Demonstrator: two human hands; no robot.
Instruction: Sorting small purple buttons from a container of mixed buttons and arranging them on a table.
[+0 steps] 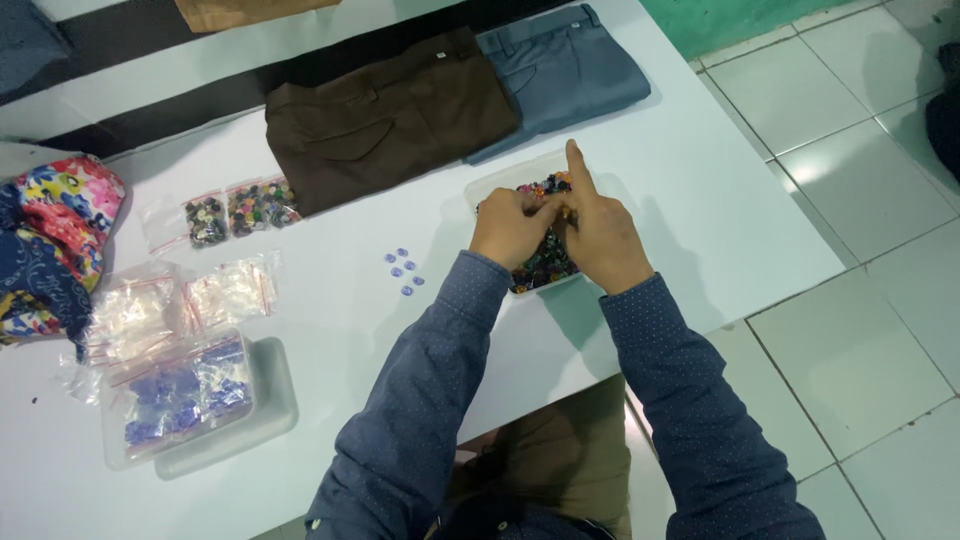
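Our left hand (510, 228) rests curled over the clear tray of mixed buttons (545, 262), fingertips pinched together as if on one button, though the view is too small for us to be sure anything is held. Our right hand (603, 235) sits against it over the same tray, index finger pointing straight up and the other fingers folded down into the buttons.

Going from the left edge of the white table (700, 200), we see a flowered cloth (55, 225), then a lidded clear box with bags of blue buttons (180, 395), two bags of pale buttons (185, 300) above it, and small bags of dark mixed buttons (240, 208). Next, just left of our hands, lie six small blue buttons (403, 270), set apart on the bare table. Folded brown trousers (390, 120) and folded grey-blue trousers (565, 70) lie beyond the tray.

We judge the sorting early: six picked out, the tray full.
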